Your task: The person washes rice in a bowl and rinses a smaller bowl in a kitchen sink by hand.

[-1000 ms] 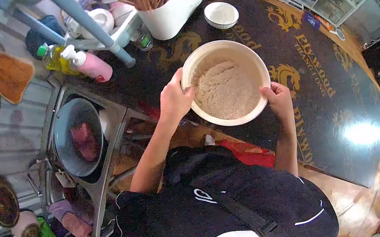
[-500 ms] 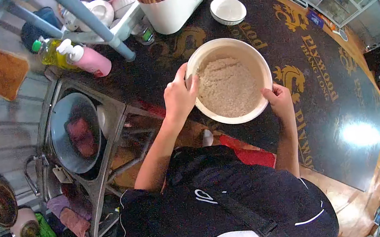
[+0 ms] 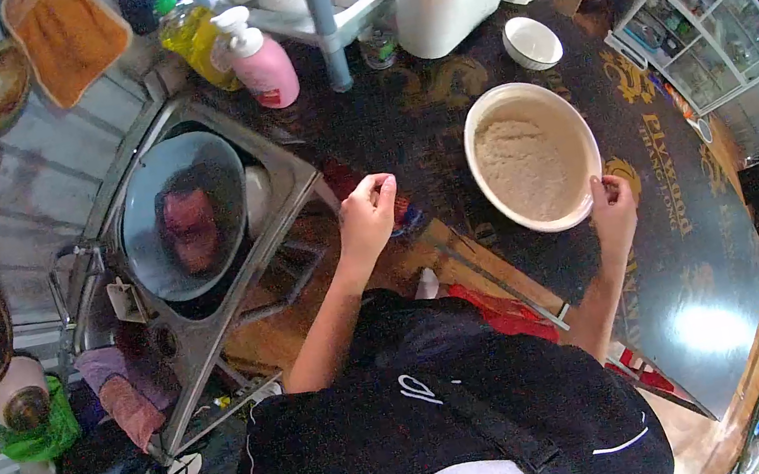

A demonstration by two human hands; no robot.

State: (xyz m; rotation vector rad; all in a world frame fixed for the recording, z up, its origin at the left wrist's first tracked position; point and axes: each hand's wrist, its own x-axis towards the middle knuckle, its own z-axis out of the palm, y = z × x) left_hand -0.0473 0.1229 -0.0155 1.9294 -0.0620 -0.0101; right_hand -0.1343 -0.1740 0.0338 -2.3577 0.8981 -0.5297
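Note:
A round cream-coloured pot (image 3: pixel 487 190) stands on the dark table, with pale rice (image 3: pixel 529 165) spread over its bottom. My right hand (image 3: pixel 612 208) grips the pot's near right rim, thumb and fingers pinched on it. Apart from the pot, my left hand (image 3: pixel 368 219) hovers over the table's near left edge. Its fingers are curled together, and nothing shows in them.
On my left, a wide grey-blue basin (image 3: pixel 140 203) holding a dark reddish lump sits on a metal stand. Behind are a pink pump bottle (image 3: pixel 266 76), a white chopstick holder (image 3: pixel 448 20) and a small white bowl (image 3: pixel 532 43).
My left hand has let go of the pot's rim and closed, now apart from it. My right hand stays on the rim. The view has turned, so everything sits differently in the frame.

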